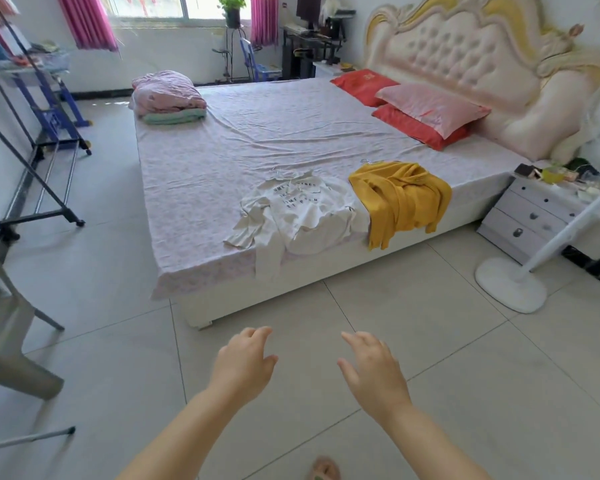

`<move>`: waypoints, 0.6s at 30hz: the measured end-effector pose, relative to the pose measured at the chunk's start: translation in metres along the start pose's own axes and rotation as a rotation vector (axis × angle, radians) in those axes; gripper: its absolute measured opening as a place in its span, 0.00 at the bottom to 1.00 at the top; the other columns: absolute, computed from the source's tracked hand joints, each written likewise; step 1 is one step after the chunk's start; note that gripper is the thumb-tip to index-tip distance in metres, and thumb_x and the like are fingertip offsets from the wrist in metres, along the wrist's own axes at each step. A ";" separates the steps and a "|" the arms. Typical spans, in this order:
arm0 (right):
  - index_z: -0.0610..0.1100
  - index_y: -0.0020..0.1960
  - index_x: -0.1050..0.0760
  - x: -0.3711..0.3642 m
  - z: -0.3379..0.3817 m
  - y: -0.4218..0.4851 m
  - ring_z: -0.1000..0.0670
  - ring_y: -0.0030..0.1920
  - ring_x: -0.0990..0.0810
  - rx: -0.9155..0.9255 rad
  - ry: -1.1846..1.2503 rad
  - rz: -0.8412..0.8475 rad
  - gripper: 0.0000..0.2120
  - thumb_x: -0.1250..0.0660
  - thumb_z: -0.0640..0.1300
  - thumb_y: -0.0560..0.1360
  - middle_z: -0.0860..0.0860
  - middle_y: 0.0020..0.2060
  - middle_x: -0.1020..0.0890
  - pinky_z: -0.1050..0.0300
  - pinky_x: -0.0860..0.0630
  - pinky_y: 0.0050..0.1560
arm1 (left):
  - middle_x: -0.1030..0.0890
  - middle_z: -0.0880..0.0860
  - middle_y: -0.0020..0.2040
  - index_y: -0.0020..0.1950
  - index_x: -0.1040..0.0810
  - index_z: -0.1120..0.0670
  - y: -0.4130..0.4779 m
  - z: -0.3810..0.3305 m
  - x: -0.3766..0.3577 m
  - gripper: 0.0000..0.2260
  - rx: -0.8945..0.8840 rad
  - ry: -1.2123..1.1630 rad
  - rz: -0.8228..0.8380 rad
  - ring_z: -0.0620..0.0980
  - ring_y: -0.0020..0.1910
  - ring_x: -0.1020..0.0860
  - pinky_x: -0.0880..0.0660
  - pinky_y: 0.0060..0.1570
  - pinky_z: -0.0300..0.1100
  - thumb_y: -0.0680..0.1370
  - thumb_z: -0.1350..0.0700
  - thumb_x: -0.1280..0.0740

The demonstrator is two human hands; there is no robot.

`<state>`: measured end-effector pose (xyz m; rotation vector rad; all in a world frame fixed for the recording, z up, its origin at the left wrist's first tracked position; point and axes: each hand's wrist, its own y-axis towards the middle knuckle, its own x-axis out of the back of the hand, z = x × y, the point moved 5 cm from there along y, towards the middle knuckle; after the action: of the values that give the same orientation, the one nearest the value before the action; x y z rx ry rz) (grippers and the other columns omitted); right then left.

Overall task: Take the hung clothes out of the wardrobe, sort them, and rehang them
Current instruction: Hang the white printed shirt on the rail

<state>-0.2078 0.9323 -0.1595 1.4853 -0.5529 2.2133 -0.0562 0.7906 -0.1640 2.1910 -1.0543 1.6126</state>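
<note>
Two garments lie on the near edge of the bed (257, 140), each with a thin wire hanger showing at its collar. One is a white top with dark lettering (298, 211); a sleeve of it hangs over the bed's side. Right of it, touching, lies a mustard-yellow top (400, 199), which also drapes over the edge. My left hand (245, 360) and my right hand (373, 370) are stretched out side by side above the floor tiles, short of the bed. Both hold nothing, fingers loosely spread.
A black clothes rack (32, 174) stands at the left. A grey chair (11, 344) is at the near left. A white fan base (510, 289) and a white nightstand (534, 216) stand right of the bed. Folded bedding (167, 98) and pillows (426, 109) lie on the bed.
</note>
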 end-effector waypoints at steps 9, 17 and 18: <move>0.51 0.72 0.39 0.046 -0.043 0.179 0.54 0.66 0.36 0.056 0.010 0.046 0.22 0.43 0.52 0.79 0.55 0.66 0.33 0.61 0.41 0.64 | 0.31 0.49 0.66 0.71 0.37 0.48 0.160 -0.043 0.041 0.21 0.088 -0.046 -0.025 0.50 0.65 0.32 0.34 0.61 0.43 0.78 0.48 0.40; 0.50 0.72 0.39 0.042 -0.059 0.350 0.53 0.67 0.36 0.051 -0.012 0.105 0.22 0.43 0.52 0.79 0.54 0.66 0.32 0.60 0.43 0.65 | 0.31 0.50 0.66 0.71 0.38 0.48 0.324 -0.033 0.058 0.22 0.104 -0.059 0.014 0.50 0.65 0.32 0.32 0.59 0.44 0.78 0.48 0.40; 0.50 0.72 0.39 0.042 -0.058 0.375 0.53 0.67 0.36 0.048 -0.013 0.107 0.22 0.43 0.52 0.79 0.54 0.66 0.32 0.60 0.43 0.66 | 0.31 0.50 0.66 0.71 0.38 0.48 0.347 -0.030 0.063 0.21 0.101 -0.067 0.013 0.50 0.64 0.31 0.32 0.58 0.44 0.78 0.49 0.40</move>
<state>-0.4706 0.6556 -0.1759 1.5277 -0.6005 2.3154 -0.2983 0.5328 -0.1753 2.3231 -1.0285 1.6425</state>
